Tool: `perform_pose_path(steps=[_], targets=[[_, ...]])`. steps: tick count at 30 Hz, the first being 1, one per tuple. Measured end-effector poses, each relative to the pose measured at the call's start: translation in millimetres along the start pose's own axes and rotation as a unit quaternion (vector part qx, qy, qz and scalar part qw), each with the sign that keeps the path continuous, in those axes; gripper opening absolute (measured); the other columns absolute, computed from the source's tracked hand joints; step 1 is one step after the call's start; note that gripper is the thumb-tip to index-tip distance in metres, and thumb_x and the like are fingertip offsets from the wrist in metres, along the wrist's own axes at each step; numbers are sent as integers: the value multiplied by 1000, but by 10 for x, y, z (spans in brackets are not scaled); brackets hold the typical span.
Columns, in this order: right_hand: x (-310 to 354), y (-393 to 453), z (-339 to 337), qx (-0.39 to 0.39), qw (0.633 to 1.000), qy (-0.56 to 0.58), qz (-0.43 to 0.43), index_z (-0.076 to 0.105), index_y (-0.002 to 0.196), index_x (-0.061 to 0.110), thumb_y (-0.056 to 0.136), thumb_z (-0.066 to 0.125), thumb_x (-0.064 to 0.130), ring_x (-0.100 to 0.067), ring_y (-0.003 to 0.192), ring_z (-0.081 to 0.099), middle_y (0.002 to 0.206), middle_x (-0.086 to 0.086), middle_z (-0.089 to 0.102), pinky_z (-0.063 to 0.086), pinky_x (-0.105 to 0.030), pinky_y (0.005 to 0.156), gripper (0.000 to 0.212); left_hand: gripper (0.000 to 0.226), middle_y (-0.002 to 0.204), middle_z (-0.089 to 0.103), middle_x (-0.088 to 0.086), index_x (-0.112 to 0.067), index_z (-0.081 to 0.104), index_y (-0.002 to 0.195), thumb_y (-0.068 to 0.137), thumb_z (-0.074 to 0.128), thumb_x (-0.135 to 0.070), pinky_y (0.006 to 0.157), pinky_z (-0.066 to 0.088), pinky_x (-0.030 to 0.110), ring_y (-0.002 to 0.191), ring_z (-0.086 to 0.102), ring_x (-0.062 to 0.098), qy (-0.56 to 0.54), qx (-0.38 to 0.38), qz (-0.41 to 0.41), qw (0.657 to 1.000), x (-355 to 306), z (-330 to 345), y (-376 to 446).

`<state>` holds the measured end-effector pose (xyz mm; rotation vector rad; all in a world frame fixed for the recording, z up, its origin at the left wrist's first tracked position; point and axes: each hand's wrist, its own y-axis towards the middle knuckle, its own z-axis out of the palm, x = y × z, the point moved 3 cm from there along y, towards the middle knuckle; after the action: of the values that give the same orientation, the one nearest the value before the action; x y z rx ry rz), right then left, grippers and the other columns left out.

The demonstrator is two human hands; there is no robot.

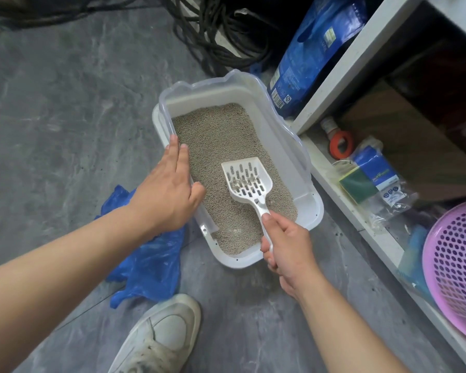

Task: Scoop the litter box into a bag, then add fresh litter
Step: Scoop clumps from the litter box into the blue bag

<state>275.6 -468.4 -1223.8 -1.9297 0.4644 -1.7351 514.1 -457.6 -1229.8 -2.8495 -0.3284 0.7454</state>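
Litter box [317, 211] first: a white plastic tray with a clear raised rim, sitting on the grey marbled floor [65, 103] right beside a white shelf unit [342, 68], its long side angled away from the person. Grey-beige litter [221, 135] covers most of its bottom, thinner toward the near corner.

Leaning by the shelf unit, just past the far end of the tray, stands a big blue sack [315, 49] with a barcode on it. A pink perforated basket [457, 267] sits on the low shelf at the right edge. On the floor to the left of the tray lies a crumpled blue plastic bag [148, 262], partly under the left forearm. A worn white shoe [159, 337] is planted on the floor below it.

Both bare arms reach in from the bottom corners. The left hand [167, 189] lies flat, fingers straight and together, palm down on the tray's left rim with the thumb hanging inside over the litter; it grasps nothing. The right hand [288, 249] is wrapped round the handle of a white slotted scoop [246, 181], thumb pressed along the top of the handle, wrist low over the near end of the tray. The scoop's head sits level just over the litter near the middle of the tray, with a few clumps caught on its slots.
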Motion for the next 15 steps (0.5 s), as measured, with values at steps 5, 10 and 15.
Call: perform_pose_path(steps=[5,10,15], targets=[[-52,-50,-13,-2,1000,5,-2,69,99,40,100,59,26,-11,41,27,56,-5,43,20,-18,36,17,78,165,-27,19,-2,-12,159,105,30,-39,123,-3,31,156,-16,24,0,5,-1,1000,-14,-10,-16],[-65,-70,-34,-4,1000,-1,-4,69,98,41,100,60,27,-12,42,28,55,-4,44,20,-19,37,17,78,165,-27,18,-3,-12,159,104,30,-40,124,-3,31,156,-16,23,-4,7,-2,1000,-5,-19,-16],[-83,-109,-46,0,1000,-5,-18,68,110,39,99,60,25,-11,43,30,56,-3,42,26,-19,36,18,79,165,-27,17,-3,-12,159,104,29,-41,125,-1,33,156,-15,23,-3,7,-1,1000,-5,-11,-21]])
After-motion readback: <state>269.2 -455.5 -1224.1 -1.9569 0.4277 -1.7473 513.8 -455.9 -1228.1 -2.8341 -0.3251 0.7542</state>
